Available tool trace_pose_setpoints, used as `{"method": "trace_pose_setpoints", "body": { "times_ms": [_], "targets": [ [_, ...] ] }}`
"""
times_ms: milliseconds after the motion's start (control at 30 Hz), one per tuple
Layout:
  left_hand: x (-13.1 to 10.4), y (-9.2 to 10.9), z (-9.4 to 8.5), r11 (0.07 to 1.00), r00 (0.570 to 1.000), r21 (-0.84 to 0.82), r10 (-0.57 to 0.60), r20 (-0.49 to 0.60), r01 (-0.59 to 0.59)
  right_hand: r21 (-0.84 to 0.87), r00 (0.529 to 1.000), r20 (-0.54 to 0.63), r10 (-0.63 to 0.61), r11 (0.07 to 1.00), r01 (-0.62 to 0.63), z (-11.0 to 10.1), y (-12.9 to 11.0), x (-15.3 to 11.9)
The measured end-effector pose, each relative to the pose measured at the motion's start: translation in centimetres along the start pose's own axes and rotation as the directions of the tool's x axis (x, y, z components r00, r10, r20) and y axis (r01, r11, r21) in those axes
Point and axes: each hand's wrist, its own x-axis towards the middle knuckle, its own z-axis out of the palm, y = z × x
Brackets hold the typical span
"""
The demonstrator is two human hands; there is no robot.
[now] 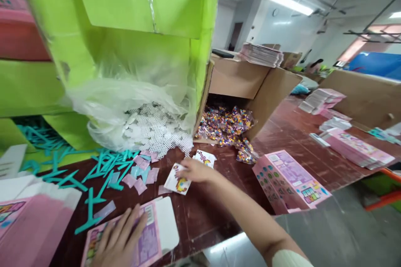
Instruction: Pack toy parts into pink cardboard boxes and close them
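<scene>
My left hand (pixel 120 235) lies with fingers spread on a flat pink and purple printed carton (pixel 150 238), whose white end flap (pixel 169 221) points right. My right hand (pixel 197 171) has its fingers closed on a white card (pixel 171 180) with a colourful pixel pattern, tilted just above the table. Behind that hand lies a second patterned card (pixel 205 157), partly covered by it. Small pink sachets (pixel 140 185) and turquoise plastic pen-like tools (pixel 90 208) are scattered left of the held card.
A green carton (pixel 208 16) holds a plastic bag of white perforated sheets (pixel 150 125). Beside it, a brown box (pixel 275 91) contains bags of colourful beads (pixel 228 123). Pink cartons (pixel 291 181) stand on the right, and a stack of pink cartons (pixel 40 225) is at left front.
</scene>
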Motion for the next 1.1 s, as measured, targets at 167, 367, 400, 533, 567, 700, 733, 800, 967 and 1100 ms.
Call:
{"method": "trace_pose_setpoints", "body": {
  "times_ms": [167,367,400,533,567,700,733,800,967,1100],
  "targets": [
    [0.7,3.5,-3.1,0.994,0.999,-0.109,0.02,-0.029,-0.023,-0.078,0.99,0.135,0.036,0.997,-0.026,5.1,-6.2,3.1],
    [-3.8,2.8,-7.3,0.979,0.986,-0.166,-0.092,0.142,0.115,-0.042,0.979,0.157,0.133,0.991,-0.128,3.9,-3.1,2.9],
    [-4.2,2.8,-7.5,0.974,0.974,-0.161,-0.131,0.182,0.161,-0.029,0.979,0.147,0.143,0.99,-0.14,3.4,-2.2,2.9],
    [-4.5,3.2,-7.2,0.954,0.944,-0.159,-0.21,0.254,0.255,0.013,0.979,0.175,0.108,0.994,-0.112,3.3,-1.4,3.0],
    [-4.2,3.3,-7.0,0.954,0.949,-0.169,-0.205,0.239,0.249,0.009,0.977,0.19,0.093,0.995,-0.096,3.9,-1.9,3.0],
    [-3.7,3.9,-6.6,0.961,0.974,-0.187,-0.176,0.146,0.202,-0.058,0.972,0.219,0.079,0.996,-0.068,7.3,-4.5,3.1],
    [-3.9,3.9,-6.5,0.961,0.975,-0.192,-0.176,0.132,0.199,-0.072,0.971,0.225,0.085,0.995,-0.07,7.8,-5.0,3.1],
    [-4.4,4.1,-6.1,0.954,0.975,-0.213,-0.189,0.115,0.21,-0.088,0.966,0.242,0.092,0.993,-0.072,7.9,-5.4,3.3],
    [-5.0,5.6,-5.3,0.885,0.934,-0.302,-0.317,0.164,0.353,0.063,0.951,0.285,-0.117,0.993,0.103,6.0,-6.8,7.2],
    [-6.6,3.7,-10.2,0.673,0.904,-0.606,-0.361,0.23,0.423,0.066,0.891,0.311,-0.33,0.943,0.327,7.9,-12.0,12.8]
  ]
}}
